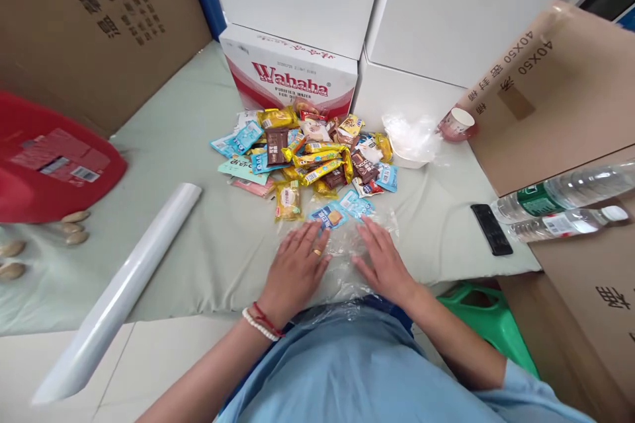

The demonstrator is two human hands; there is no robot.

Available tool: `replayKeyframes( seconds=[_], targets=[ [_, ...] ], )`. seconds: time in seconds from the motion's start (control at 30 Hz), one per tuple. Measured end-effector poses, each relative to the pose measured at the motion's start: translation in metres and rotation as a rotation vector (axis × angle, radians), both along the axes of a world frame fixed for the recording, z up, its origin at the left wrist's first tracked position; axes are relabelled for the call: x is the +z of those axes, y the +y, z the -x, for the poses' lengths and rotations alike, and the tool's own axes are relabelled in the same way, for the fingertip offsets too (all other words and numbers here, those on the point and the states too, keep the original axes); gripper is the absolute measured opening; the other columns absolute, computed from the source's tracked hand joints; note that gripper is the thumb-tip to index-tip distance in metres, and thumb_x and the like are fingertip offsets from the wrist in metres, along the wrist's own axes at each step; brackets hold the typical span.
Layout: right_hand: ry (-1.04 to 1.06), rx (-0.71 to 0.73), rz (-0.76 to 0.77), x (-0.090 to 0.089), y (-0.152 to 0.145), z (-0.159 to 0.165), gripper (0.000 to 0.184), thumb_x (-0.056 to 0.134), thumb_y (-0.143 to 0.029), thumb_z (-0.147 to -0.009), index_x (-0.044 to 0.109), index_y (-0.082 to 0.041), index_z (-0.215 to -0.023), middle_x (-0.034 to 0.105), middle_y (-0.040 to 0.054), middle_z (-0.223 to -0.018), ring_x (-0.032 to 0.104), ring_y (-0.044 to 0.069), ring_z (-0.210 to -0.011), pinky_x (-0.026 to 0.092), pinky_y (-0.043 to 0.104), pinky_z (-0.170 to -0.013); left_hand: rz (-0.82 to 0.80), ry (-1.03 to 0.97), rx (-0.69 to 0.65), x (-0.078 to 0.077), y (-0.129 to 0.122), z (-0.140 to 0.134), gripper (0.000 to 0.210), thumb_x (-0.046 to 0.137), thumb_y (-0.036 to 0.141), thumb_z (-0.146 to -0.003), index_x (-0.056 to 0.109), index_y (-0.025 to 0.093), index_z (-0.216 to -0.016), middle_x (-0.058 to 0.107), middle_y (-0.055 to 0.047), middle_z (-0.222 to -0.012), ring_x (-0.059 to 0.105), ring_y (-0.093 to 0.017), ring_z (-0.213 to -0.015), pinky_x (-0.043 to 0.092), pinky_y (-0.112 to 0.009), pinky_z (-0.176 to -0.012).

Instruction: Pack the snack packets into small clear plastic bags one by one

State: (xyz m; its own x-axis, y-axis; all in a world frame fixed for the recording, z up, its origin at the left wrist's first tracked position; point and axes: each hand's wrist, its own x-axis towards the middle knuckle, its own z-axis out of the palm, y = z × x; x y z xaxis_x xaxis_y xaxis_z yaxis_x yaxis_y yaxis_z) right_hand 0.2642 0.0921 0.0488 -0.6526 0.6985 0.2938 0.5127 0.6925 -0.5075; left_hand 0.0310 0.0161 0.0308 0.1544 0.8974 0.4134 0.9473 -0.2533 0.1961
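Observation:
Both hands lie over a clear plastic bag (342, 241) at the front of the cloth-covered table. My left hand (297, 258) is flat with its fingers stretched forward, its fingertips close to a blue snack packet (328, 217). My right hand (381, 254) rests on the bag's right side, fingers apart, near a light-blue packet (356, 203). Whether these two packets lie in or under the plastic I cannot tell. Just beyond is a heap of wrapped snacks (317, 157) in yellow, brown and blue wrappers. A yellow packet (288, 201) lies ahead of my left hand.
A Wahaba-style carton marked Wahaha (292, 79) stands behind the heap. Right: a white bowl (409, 157) with plastic, paper cups (457, 124), a phone (491, 230), a large bottle (570, 190) and a smaller bottle (570, 223). Left: a white roll (124, 284) and a red container (54, 158).

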Motion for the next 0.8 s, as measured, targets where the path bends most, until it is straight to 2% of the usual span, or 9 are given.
replayKeyframes(
  seconds=[0.07, 0.13, 0.2, 0.27, 0.33, 0.43, 0.57, 0.7, 0.8],
  targets=[
    [-0.129, 0.023, 0.059, -0.02, -0.017, -0.033, 0.063, 0.057, -0.036, -0.102, 0.037, -0.026, -0.161, 0.039, 0.0158, -0.166, 0.035, 0.032, -0.154, 0.039, 0.06, -0.123, 0.108, 0.029, 0.051, -0.02, -0.002, 0.014, 0.049, 0.044, 0.035, -0.105, 0.052, 0.015, -0.15, 0.051, -0.016, -0.158, 0.049, -0.035, -0.145, 0.04, -0.057, -0.117],
    [-0.155, -0.001, 0.128, -0.029, -0.022, -0.061, 0.056, 0.057, -0.036, -0.102, 0.045, -0.028, -0.157, 0.041, 0.0149, -0.165, 0.04, 0.032, -0.152, 0.043, 0.059, -0.12, 0.173, 0.026, 0.069, -0.032, -0.01, 0.024, 0.052, 0.041, 0.036, -0.105, 0.049, 0.019, -0.154, 0.048, -0.015, -0.161, 0.047, -0.034, -0.148, 0.035, -0.059, -0.12],
    [-0.099, -0.063, 0.191, -0.026, -0.015, -0.078, 0.046, 0.056, -0.038, -0.102, 0.056, -0.027, -0.147, 0.048, 0.0156, -0.16, 0.05, 0.031, -0.145, 0.048, 0.055, -0.116, 0.195, 0.009, 0.062, -0.035, -0.019, 0.028, 0.054, 0.042, 0.038, -0.105, 0.047, 0.022, -0.156, 0.044, -0.014, -0.163, 0.044, -0.034, -0.15, 0.031, -0.061, -0.122],
    [-0.023, -0.157, 0.273, -0.015, 0.005, -0.083, 0.039, 0.054, -0.041, -0.103, 0.063, -0.025, -0.137, 0.062, 0.015, -0.146, 0.062, 0.028, -0.131, 0.054, 0.049, -0.109, 0.196, -0.008, 0.061, -0.033, -0.025, 0.027, 0.057, 0.045, 0.043, -0.104, 0.046, 0.023, -0.156, 0.04, -0.016, -0.165, 0.043, -0.036, -0.151, 0.027, -0.064, -0.123],
    [0.031, -0.268, 0.362, -0.003, 0.037, -0.075, 0.037, 0.053, -0.045, -0.103, 0.067, -0.023, -0.129, 0.075, 0.0116, -0.123, 0.072, 0.025, -0.111, 0.059, 0.043, -0.098, 0.196, -0.014, 0.072, -0.03, -0.027, 0.023, 0.059, 0.047, 0.048, -0.102, 0.047, 0.023, -0.156, 0.038, -0.018, -0.166, 0.043, -0.038, -0.15, 0.023, -0.069, -0.122],
    [0.067, -0.437, 0.415, 0.009, 0.098, -0.044, 0.036, 0.055, -0.046, -0.099, 0.069, -0.02, -0.12, 0.078, 0.0071, -0.096, 0.073, 0.021, -0.085, 0.059, 0.036, -0.082, 0.203, -0.007, 0.097, -0.028, -0.026, 0.019, 0.06, 0.049, 0.05, -0.101, 0.048, 0.023, -0.155, 0.039, -0.019, -0.165, 0.041, -0.042, -0.15, 0.018, -0.075, -0.121],
    [0.054, -0.598, 0.336, 0.009, 0.167, 0.011, 0.035, 0.061, -0.045, -0.094, 0.07, -0.017, -0.113, 0.076, 0.0059, -0.091, 0.069, 0.019, -0.082, 0.054, 0.032, -0.081, 0.216, 0.009, 0.099, -0.03, -0.025, 0.02, 0.061, 0.051, 0.049, -0.1, 0.047, 0.024, -0.156, 0.04, -0.018, -0.165, 0.039, -0.042, -0.151, 0.018, -0.075, -0.121],
    [0.2, -0.623, 0.458, 0.003, 0.191, 0.049, 0.028, 0.077, -0.035, -0.075, 0.071, -0.016, -0.094, 0.069, 0.0005, -0.073, 0.062, 0.018, -0.072, 0.048, 0.029, -0.073, 0.219, 0.027, 0.109, -0.031, -0.026, 0.021, 0.059, 0.05, 0.048, -0.101, 0.047, 0.025, -0.156, 0.039, -0.016, -0.166, 0.039, -0.039, -0.152, 0.017, -0.073, -0.123],
    [0.326, -0.591, 0.546, 0.006, 0.183, 0.042, 0.03, 0.073, -0.036, -0.072, 0.07, -0.015, -0.093, 0.066, -0.0014, -0.071, 0.057, 0.015, -0.065, 0.044, 0.026, -0.063, 0.226, 0.02, 0.116, -0.03, -0.026, 0.02, 0.061, 0.052, 0.05, -0.1, 0.047, 0.026, -0.156, 0.038, -0.015, -0.166, 0.039, -0.039, -0.152, 0.015, -0.072, -0.124]
  ],
)
